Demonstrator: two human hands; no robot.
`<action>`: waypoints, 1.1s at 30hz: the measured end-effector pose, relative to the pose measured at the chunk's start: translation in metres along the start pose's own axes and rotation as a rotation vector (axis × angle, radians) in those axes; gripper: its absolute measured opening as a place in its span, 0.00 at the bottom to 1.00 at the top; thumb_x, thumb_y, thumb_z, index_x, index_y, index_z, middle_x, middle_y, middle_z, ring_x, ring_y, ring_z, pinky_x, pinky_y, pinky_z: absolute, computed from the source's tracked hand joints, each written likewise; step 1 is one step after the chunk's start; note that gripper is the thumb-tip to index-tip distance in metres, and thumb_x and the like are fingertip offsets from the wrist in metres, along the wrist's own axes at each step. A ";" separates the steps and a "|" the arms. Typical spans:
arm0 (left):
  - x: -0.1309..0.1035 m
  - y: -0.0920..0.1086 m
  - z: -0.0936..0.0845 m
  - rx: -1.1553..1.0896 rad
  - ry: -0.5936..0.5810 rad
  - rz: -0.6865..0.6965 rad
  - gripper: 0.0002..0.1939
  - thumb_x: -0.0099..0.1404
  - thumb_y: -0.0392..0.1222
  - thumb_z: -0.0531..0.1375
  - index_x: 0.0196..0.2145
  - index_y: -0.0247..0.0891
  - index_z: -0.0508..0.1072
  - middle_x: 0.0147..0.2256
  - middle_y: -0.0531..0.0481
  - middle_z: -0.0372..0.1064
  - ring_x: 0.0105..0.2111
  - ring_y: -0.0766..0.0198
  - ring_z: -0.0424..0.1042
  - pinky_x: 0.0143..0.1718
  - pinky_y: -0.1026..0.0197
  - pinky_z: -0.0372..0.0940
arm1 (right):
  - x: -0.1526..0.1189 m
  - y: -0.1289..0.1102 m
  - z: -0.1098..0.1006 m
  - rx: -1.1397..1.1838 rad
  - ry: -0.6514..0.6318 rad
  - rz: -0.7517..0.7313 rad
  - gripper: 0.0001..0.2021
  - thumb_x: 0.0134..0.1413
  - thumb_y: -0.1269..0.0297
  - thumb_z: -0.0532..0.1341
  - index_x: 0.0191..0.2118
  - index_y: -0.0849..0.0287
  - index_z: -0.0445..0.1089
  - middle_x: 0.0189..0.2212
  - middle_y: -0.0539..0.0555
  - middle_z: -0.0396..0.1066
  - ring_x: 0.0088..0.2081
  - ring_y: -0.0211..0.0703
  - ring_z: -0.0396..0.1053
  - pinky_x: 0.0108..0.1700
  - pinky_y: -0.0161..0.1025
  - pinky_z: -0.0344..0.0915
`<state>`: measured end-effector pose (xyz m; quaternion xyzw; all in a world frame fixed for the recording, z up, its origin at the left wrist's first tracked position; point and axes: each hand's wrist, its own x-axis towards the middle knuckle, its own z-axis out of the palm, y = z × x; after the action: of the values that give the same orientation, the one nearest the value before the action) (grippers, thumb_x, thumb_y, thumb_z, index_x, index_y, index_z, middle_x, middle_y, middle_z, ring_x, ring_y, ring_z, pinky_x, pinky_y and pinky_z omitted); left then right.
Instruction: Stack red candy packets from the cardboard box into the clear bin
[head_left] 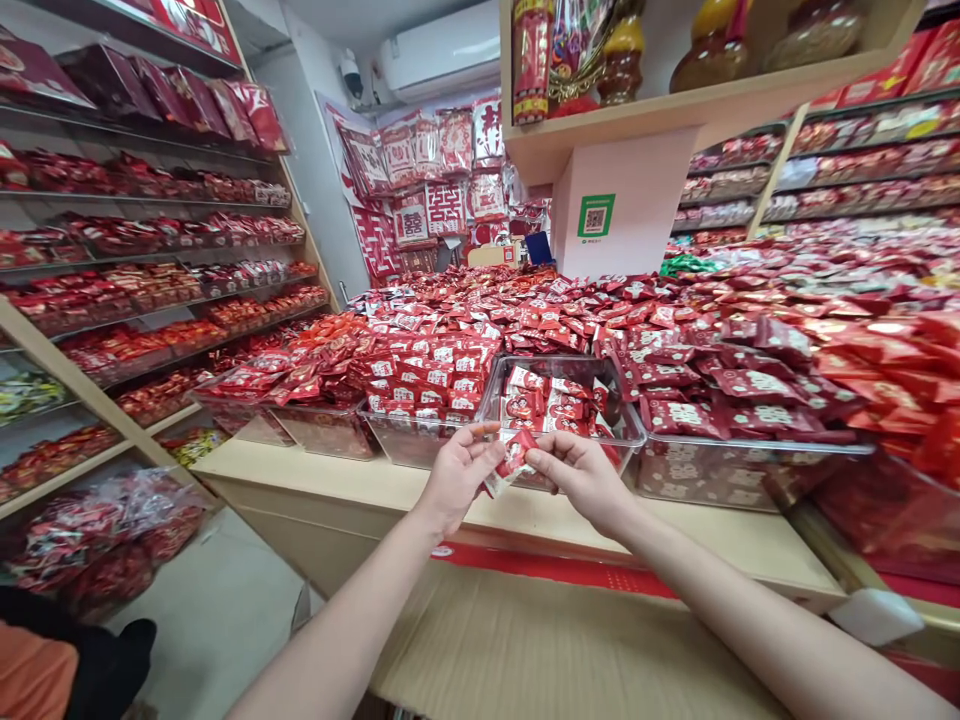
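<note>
Shelf rack (60, 380) on L side, stacked w/ red packets (67, 170). Pale wood bench (360, 480) across the middle, carrying a row of clear bins (412, 440). R-hand bin (750, 470) heaped w/ dark red packs (750, 380); centre bin (631, 440) part-full of red-&-white packs (566, 405). L grip (459, 476) pinches 1 side of a small red-&-white packet (516, 453), R grip (581, 470) the other, thumbs uppermost. Small packet's btwn the 2 hands, overlapping centre bin's front rim in view
</note>
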<state>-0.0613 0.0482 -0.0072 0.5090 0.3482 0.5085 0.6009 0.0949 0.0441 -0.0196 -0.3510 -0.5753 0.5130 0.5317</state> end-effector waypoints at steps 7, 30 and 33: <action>-0.007 -0.002 -0.001 -0.291 -0.026 -0.173 0.14 0.53 0.37 0.60 0.38 0.38 0.62 0.31 0.52 0.68 0.27 0.72 0.68 0.27 0.70 0.63 | -0.004 -0.005 0.001 0.314 -0.094 0.062 0.13 0.44 0.61 0.60 0.38 0.56 0.63 0.25 0.48 0.65 0.26 0.34 0.63 0.27 0.33 0.60; 0.076 0.035 0.007 1.185 0.023 0.770 0.10 0.57 0.30 0.48 0.36 0.35 0.65 0.36 0.46 0.64 0.39 0.63 0.62 0.41 0.62 0.58 | 0.100 -0.036 -0.040 -1.279 -0.322 -0.116 0.07 0.47 0.64 0.55 0.30 0.59 0.68 0.27 0.53 0.70 0.29 0.41 0.66 0.31 0.34 0.58; 0.091 0.030 0.010 1.379 -0.056 0.606 0.13 0.56 0.28 0.47 0.38 0.36 0.63 0.37 0.46 0.63 0.39 0.63 0.63 0.40 0.62 0.58 | 0.116 -0.025 -0.028 -1.330 -0.409 -0.014 0.08 0.42 0.62 0.59 0.30 0.58 0.70 0.27 0.52 0.71 0.29 0.40 0.66 0.30 0.32 0.58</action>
<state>-0.0374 0.1326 0.0331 0.8561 0.4170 0.3050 -0.0113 0.1039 0.1546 0.0308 -0.4945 -0.8584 0.1040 0.0881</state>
